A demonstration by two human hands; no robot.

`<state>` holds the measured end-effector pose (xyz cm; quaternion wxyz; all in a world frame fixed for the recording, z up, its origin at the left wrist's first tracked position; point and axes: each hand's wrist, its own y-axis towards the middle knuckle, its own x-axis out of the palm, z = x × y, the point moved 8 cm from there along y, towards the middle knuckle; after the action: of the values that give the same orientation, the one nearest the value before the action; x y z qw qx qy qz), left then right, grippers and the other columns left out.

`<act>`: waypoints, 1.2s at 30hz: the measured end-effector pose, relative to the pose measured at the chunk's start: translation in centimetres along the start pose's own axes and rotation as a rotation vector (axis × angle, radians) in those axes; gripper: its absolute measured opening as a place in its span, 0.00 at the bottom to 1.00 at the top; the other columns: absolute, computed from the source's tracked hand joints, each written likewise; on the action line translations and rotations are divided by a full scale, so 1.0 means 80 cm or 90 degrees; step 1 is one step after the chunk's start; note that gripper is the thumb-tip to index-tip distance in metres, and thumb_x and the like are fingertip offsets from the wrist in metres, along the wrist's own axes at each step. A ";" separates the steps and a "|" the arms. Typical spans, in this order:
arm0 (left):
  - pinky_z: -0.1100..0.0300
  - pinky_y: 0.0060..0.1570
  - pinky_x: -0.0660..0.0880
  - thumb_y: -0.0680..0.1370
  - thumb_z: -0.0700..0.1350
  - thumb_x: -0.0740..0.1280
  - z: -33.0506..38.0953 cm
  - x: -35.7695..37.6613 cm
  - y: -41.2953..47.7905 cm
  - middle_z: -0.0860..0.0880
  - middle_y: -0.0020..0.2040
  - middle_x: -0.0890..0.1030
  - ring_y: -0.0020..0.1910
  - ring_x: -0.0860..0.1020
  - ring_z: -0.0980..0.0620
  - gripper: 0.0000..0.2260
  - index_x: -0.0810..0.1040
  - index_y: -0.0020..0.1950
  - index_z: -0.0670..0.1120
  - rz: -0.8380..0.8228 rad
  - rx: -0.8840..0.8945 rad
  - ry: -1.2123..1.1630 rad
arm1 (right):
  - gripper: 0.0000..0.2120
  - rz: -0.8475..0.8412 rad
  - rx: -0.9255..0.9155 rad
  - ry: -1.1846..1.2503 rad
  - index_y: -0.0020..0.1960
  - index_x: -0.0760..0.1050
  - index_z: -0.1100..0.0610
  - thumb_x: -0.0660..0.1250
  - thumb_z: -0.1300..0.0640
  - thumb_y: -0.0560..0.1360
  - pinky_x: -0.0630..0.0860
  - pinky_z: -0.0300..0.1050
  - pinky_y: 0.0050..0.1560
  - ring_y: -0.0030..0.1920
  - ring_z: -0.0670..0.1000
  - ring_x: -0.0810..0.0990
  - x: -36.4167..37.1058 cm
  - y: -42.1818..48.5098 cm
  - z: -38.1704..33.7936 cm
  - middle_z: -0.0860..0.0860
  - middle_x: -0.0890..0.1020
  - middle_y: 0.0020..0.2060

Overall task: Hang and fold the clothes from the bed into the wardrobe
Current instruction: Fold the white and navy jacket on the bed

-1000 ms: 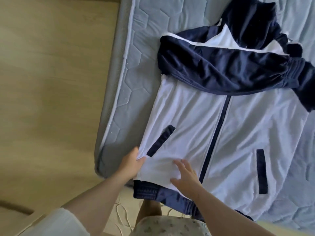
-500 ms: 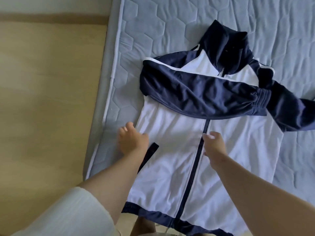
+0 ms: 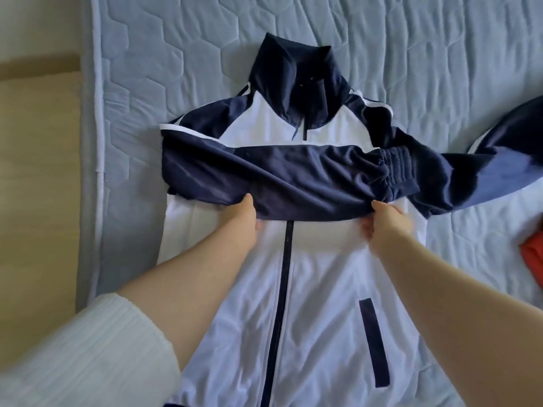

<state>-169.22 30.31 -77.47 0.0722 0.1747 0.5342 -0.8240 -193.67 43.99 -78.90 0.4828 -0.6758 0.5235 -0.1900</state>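
A white and navy zip jacket (image 3: 320, 289) lies front up on the pale blue quilted mattress (image 3: 176, 48), collar away from me. One navy sleeve (image 3: 282, 174) is folded across the chest. The other sleeve (image 3: 496, 160) stretches out to the right. My left hand (image 3: 242, 223) grips the lower edge of the folded sleeve left of the zip. My right hand (image 3: 385, 224) grips the same edge near the ribbed cuff (image 3: 396, 168), with its fingers curled under the fabric.
An orange-red garment (image 3: 533, 257) shows at the right edge of the bed. The mattress edge (image 3: 91, 171) runs down the left side, with wooden floor (image 3: 38, 201) beyond it.
Both hands moved up from the jacket's hem over the white front to the folded sleeve and took hold of its lower edge. The view has shifted up the bed.
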 end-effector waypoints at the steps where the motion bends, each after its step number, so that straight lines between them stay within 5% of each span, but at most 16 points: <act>1: 0.55 0.53 0.74 0.79 0.52 0.61 -0.007 -0.005 -0.004 0.44 0.58 0.77 0.50 0.78 0.44 0.19 0.71 0.65 0.41 0.058 -0.002 0.027 | 0.06 0.035 -0.055 -0.062 0.39 0.69 0.53 0.64 0.56 0.74 0.71 0.39 0.30 0.29 0.50 0.71 -0.020 0.003 -0.011 0.52 0.75 0.34; 2: 0.53 0.57 0.72 0.78 0.53 0.61 -0.012 -0.008 -0.014 0.42 0.62 0.76 0.56 0.76 0.41 0.21 0.71 0.65 0.40 0.114 -0.002 0.059 | 0.07 0.081 -0.100 -0.100 0.38 0.68 0.52 0.65 0.53 0.72 0.70 0.42 0.33 0.29 0.51 0.70 -0.042 0.007 -0.020 0.52 0.74 0.35; 4: 0.54 0.49 0.70 0.78 0.51 0.61 -0.010 0.003 -0.043 0.43 0.56 0.78 0.53 0.75 0.41 0.14 0.73 0.56 0.42 0.184 0.091 0.104 | 0.09 0.159 -0.091 -0.035 0.41 0.65 0.53 0.64 0.50 0.71 0.69 0.44 0.38 0.33 0.52 0.70 -0.083 0.015 -0.034 0.51 0.73 0.37; 7: 0.56 0.39 0.65 0.77 0.47 0.63 0.024 0.081 -0.100 0.53 0.44 0.75 0.48 0.75 0.44 0.04 0.69 0.44 0.49 0.088 0.439 0.297 | 0.16 0.258 -0.114 0.001 0.55 0.66 0.54 0.65 0.50 0.71 0.71 0.45 0.53 0.47 0.55 0.74 -0.128 0.032 -0.068 0.53 0.75 0.52; 10: 0.52 0.56 0.67 0.75 0.47 0.64 0.006 0.185 -0.118 0.52 0.66 0.68 0.61 0.68 0.46 0.20 0.66 0.67 0.51 -0.179 0.603 0.636 | 0.29 0.163 -0.158 0.060 0.69 0.59 0.56 0.67 0.52 0.73 0.72 0.45 0.54 0.50 0.51 0.74 -0.129 0.052 -0.094 0.50 0.72 0.55; 12: 0.50 0.63 0.62 0.76 0.53 0.63 -0.021 0.217 -0.109 0.55 0.73 0.58 0.69 0.60 0.45 0.29 0.55 0.74 0.53 -0.288 0.558 0.868 | 0.33 0.110 -0.122 0.136 0.72 0.55 0.53 0.68 0.54 0.73 0.75 0.41 0.41 0.46 0.50 0.75 -0.126 0.062 -0.100 0.48 0.71 0.51; 14: 0.50 0.67 0.58 0.77 0.57 0.61 -0.029 0.226 -0.097 0.56 0.75 0.53 0.72 0.55 0.46 0.31 0.52 0.75 0.53 -0.342 0.494 0.928 | 0.32 0.077 -0.126 0.175 0.72 0.56 0.51 0.66 0.59 0.73 0.72 0.38 0.32 0.43 0.48 0.75 -0.123 0.064 -0.116 0.48 0.73 0.54; 17: 0.56 0.67 0.60 0.79 0.57 0.58 -0.013 0.215 -0.088 0.51 0.73 0.65 0.69 0.64 0.50 0.20 0.67 0.70 0.53 -0.422 0.347 0.649 | 0.27 0.065 -0.418 -0.031 0.69 0.65 0.56 0.59 0.69 0.71 0.72 0.34 0.54 0.54 0.46 0.73 -0.098 0.025 -0.172 0.50 0.73 0.61; 20: 0.55 0.54 0.69 0.79 0.60 0.54 0.005 0.176 -0.079 0.51 0.57 0.79 0.54 0.76 0.54 0.17 0.71 0.63 0.56 -0.424 0.091 0.174 | 0.25 -0.060 -0.758 -0.399 0.61 0.76 0.55 0.55 0.67 0.68 0.65 0.31 0.54 0.56 0.48 0.72 -0.022 -0.060 -0.161 0.51 0.77 0.55; 22: 0.54 0.50 0.72 0.79 0.63 0.53 0.012 0.146 -0.063 0.50 0.56 0.79 0.53 0.77 0.52 0.21 0.69 0.67 0.56 -0.391 0.028 -0.011 | 0.23 -0.235 -0.816 -0.726 0.60 0.76 0.48 0.56 0.65 0.70 0.69 0.41 0.49 0.55 0.51 0.73 0.019 -0.081 -0.089 0.50 0.76 0.54; 25: 0.50 0.57 0.70 0.77 0.65 0.53 0.017 0.116 -0.053 0.49 0.60 0.77 0.56 0.77 0.49 0.25 0.68 0.69 0.55 -0.394 0.006 -0.099 | 0.19 -0.341 -0.658 -1.105 0.59 0.75 0.47 0.56 0.63 0.74 0.65 0.46 0.53 0.59 0.54 0.70 0.008 -0.049 0.004 0.46 0.73 0.59; 27: 0.49 0.61 0.67 0.77 0.66 0.53 0.022 0.112 -0.052 0.50 0.60 0.77 0.58 0.76 0.48 0.25 0.67 0.69 0.55 -0.410 0.026 -0.085 | 0.12 -0.298 -0.582 -0.994 0.51 0.77 0.51 0.58 0.61 0.74 0.66 0.44 0.52 0.53 0.54 0.72 -0.005 -0.036 0.005 0.48 0.78 0.53; 29: 0.51 0.60 0.66 0.77 0.63 0.56 0.024 0.121 -0.060 0.52 0.59 0.75 0.57 0.75 0.51 0.20 0.68 0.66 0.58 -0.423 0.072 0.034 | 0.03 -0.244 -0.439 -0.646 0.41 0.75 0.60 0.63 0.62 0.69 0.67 0.40 0.39 0.40 0.52 0.72 -0.020 -0.023 -0.012 0.52 0.78 0.37; 31: 0.56 0.57 0.66 0.78 0.57 0.60 0.019 0.139 -0.075 0.55 0.60 0.75 0.55 0.74 0.57 0.13 0.68 0.62 0.60 -0.448 0.148 0.212 | 0.08 -0.189 -0.239 -0.225 0.38 0.71 0.62 0.65 0.57 0.64 0.65 0.40 0.33 0.32 0.51 0.71 -0.040 -0.010 -0.025 0.52 0.74 0.31; 34: 0.64 0.55 0.69 0.78 0.42 0.63 0.001 0.175 -0.100 0.51 0.64 0.75 0.57 0.74 0.58 0.21 0.65 0.70 0.52 -0.517 0.278 0.437 | 0.15 -0.153 0.015 0.107 0.50 0.70 0.56 0.63 0.44 0.73 0.71 0.41 0.37 0.36 0.48 0.78 -0.039 -0.001 -0.028 0.50 0.79 0.39; 36: 0.58 0.64 0.67 0.78 0.41 0.62 -0.010 0.192 -0.108 0.48 0.68 0.72 0.65 0.70 0.50 0.23 0.63 0.73 0.52 -0.500 0.407 0.668 | 0.21 -0.201 0.096 0.129 0.55 0.74 0.56 0.62 0.39 0.74 0.76 0.45 0.45 0.44 0.51 0.81 -0.019 0.001 -0.037 0.52 0.81 0.46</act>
<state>-185.96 35.67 -75.94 -0.5487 0.3550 0.2549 -0.7127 -196.55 44.01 -77.19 0.4411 -0.6888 0.4410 -0.3695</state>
